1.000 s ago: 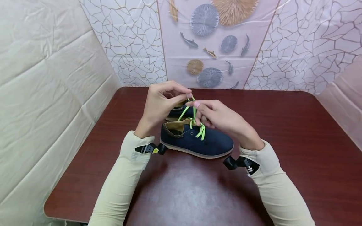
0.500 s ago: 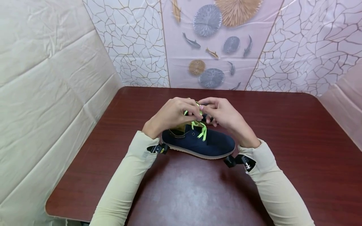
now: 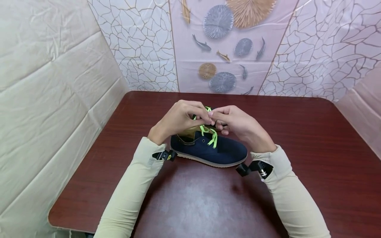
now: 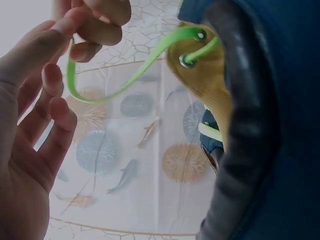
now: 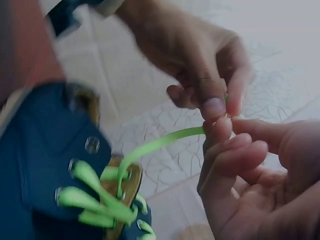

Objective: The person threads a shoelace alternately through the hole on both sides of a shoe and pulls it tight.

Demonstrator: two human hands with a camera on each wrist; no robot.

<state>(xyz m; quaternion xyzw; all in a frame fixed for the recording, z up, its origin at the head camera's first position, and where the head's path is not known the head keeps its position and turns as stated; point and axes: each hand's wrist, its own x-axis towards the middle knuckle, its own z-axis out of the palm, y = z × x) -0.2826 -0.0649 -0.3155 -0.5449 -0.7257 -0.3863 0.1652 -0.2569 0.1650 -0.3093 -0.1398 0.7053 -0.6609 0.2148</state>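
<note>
A dark blue shoe [image 3: 220, 150] with a pale sole stands sideways on the table, toe to the right. Its neon green shoelace [image 5: 165, 142] rises from an eyelet in the mustard-lined flap [image 4: 197, 75] to the fingertips of both hands. Above the shoe's opening, my left hand [image 3: 184, 117] pinches the lace's end between thumb and forefinger. The right hand [image 3: 239, 125] meets it there, its fingertips also on the lace, other fingers loosely bent. The lace's very tip is hidden between the fingers. More green lacing [image 3: 213, 138] crosses the shoe's front.
Behind the hands is a second blue shoe, mostly hidden in the head view; part of this second shoe [image 4: 212, 142] shows in the left wrist view. The reddish-brown table [image 3: 297, 148] reaches back to a patterned backdrop [image 3: 223, 49]. A cream cloth wall [image 3: 59, 99] stands at left.
My left hand has come down and rightward to meet the right hand, and the lace between hands and shoe hangs slacker. Over the last half second the hands shift only slightly.
</note>
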